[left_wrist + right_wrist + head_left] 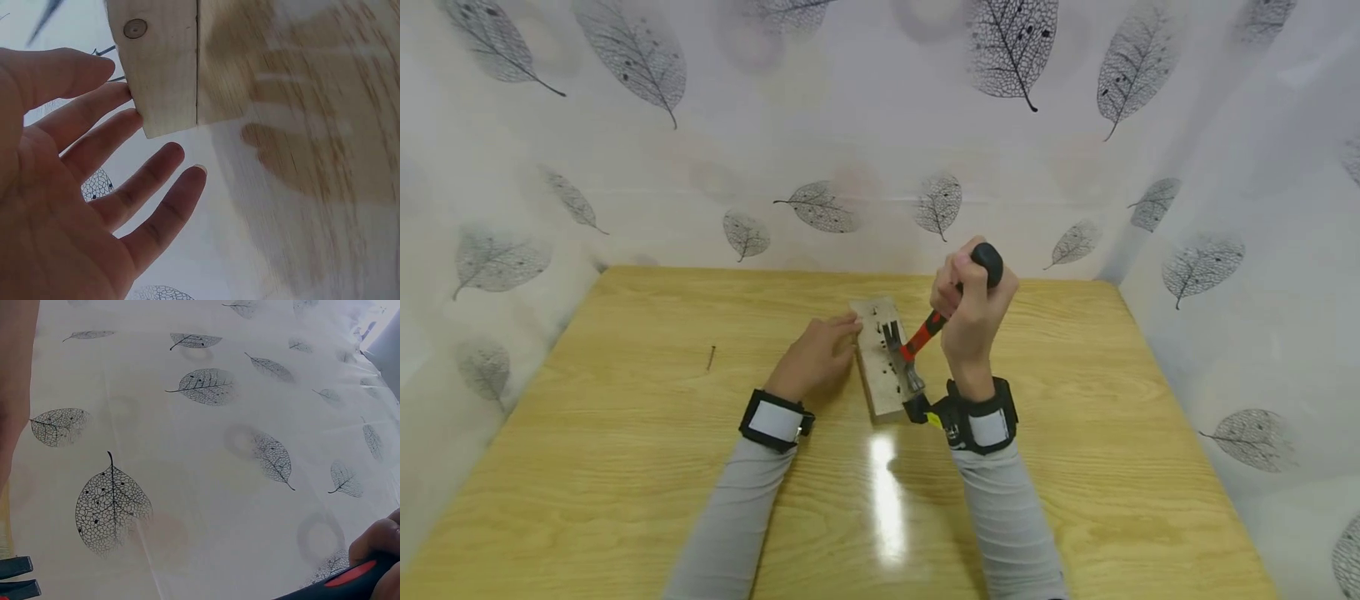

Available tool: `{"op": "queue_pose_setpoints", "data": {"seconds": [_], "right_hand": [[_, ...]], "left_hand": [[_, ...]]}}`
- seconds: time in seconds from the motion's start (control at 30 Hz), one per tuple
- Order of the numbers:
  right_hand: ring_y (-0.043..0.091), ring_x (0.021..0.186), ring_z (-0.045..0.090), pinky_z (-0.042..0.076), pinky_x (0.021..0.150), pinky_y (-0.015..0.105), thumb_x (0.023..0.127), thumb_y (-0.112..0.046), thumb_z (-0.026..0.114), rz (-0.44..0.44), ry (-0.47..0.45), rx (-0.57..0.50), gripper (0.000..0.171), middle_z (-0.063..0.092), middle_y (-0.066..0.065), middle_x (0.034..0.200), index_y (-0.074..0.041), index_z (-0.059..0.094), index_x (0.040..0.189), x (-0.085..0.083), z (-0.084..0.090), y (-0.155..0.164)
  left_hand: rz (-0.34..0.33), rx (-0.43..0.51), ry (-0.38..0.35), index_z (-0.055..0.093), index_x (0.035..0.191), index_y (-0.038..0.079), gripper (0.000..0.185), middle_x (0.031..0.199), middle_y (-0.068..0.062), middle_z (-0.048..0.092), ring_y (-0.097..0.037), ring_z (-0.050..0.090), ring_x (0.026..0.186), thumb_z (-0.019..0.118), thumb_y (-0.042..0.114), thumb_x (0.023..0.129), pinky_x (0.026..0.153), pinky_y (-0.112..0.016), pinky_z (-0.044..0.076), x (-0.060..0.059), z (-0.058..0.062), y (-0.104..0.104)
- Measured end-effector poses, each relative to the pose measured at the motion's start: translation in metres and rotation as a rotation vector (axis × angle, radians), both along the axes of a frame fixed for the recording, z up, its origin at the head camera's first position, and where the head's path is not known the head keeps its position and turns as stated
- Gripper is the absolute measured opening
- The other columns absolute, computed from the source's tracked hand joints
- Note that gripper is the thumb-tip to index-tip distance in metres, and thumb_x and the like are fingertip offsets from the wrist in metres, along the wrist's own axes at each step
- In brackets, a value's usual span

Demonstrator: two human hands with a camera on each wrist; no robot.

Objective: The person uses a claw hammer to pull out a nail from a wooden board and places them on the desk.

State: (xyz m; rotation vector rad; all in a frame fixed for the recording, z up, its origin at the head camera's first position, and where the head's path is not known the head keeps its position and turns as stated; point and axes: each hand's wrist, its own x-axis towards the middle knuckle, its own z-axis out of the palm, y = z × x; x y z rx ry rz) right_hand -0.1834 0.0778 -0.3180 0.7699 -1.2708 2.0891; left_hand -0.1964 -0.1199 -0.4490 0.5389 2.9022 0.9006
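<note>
— Fingers first: how do they lie?

— Those of the left hand (pixel 815 357) are spread straight, tips touching the wood block (pixel 881 360) at its nine o'clock edge. The right hand (pixel 972 315) is curled tight round the hammer (pixel 917 342), whose head rests on the block.

— How should the pull go?

— Probably press the block flat on the surface (pixel 625 467) and rock the handle slowly, so nothing jumps.

— Counts?

— One block, one hammer, one loose nail (pixel 711 357) at nine o'clock; several dark nail marks in the block, too small to count.
</note>
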Motion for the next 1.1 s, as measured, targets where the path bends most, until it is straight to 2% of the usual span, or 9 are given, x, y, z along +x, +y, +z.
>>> {"op": "queue_pose_setpoints", "data": {"seconds": [0.2,0.33,0.53,0.7,0.87,1.1], "right_hand": [[0.011,0.038,0.02,0.015,0.034,0.027,0.097,-0.015,0.046,-0.047,-0.04,0.124,0.029,0.028,-0.005,0.053,-0.01,0.04,0.07,-0.017,-0.007,-0.007],[0.011,0.037,0.02,0.016,0.035,0.026,0.101,-0.019,0.048,-0.057,-0.091,0.206,0.037,0.027,-0.005,0.052,-0.011,0.039,0.067,-0.035,-0.007,-0.013],[0.012,0.036,0.02,0.016,0.036,0.026,0.104,-0.023,0.05,0.016,-0.189,0.276,0.044,0.027,-0.004,0.049,-0.013,0.039,0.063,-0.066,-0.005,-0.023],[0.011,0.037,0.023,0.019,0.037,0.025,0.106,-0.024,0.05,0.052,-0.312,0.339,0.044,0.03,-0.004,0.051,-0.012,0.041,0.066,-0.087,-0.003,-0.034],[0.012,0.039,0.027,0.023,0.04,0.026,0.107,-0.03,0.051,0.014,-0.389,0.429,0.041,0.033,-0.004,0.053,-0.012,0.044,0.071,-0.107,-0.006,-0.047],[0.014,0.041,0.026,0.022,0.042,0.027,0.107,-0.035,0.05,-0.011,-0.416,0.497,0.04,0.033,-0.002,0.054,-0.013,0.046,0.073,-0.124,-0.012,-0.06]], "left_hand": [[-0.005,-0.005,-0.026,0.05,0.149,0.008,0.047,0.162,-0.007,0.039,-0.03,0.036,0.149,0.056,0.019,0.104,0.126,-0.051,0.016,0.001,0.0,0.002],[-0.008,-0.002,-0.032,0.05,0.15,0.008,0.047,0.162,-0.006,0.039,-0.03,0.036,0.149,0.056,0.02,0.104,0.127,-0.05,0.016,0.0,0.002,0.003],[0.002,-0.001,-0.028,0.05,0.149,0.009,0.047,0.161,-0.005,0.04,-0.029,0.038,0.148,0.056,0.02,0.104,0.127,-0.05,0.016,-0.001,0.0,0.001],[0.007,-0.019,-0.034,0.05,0.15,0.009,0.047,0.162,-0.005,0.039,-0.029,0.037,0.149,0.055,0.019,0.104,0.127,-0.05,0.016,-0.001,0.0,0.0],[0.007,-0.036,-0.039,0.049,0.151,0.01,0.048,0.162,-0.004,0.038,-0.028,0.037,0.149,0.054,0.02,0.105,0.126,-0.05,0.016,-0.002,-0.001,0.0],[0.004,-0.04,-0.033,0.052,0.148,0.009,0.045,0.162,-0.004,0.039,-0.027,0.038,0.148,0.054,0.02,0.105,0.126,-0.05,0.018,-0.003,-0.002,0.002]]}}
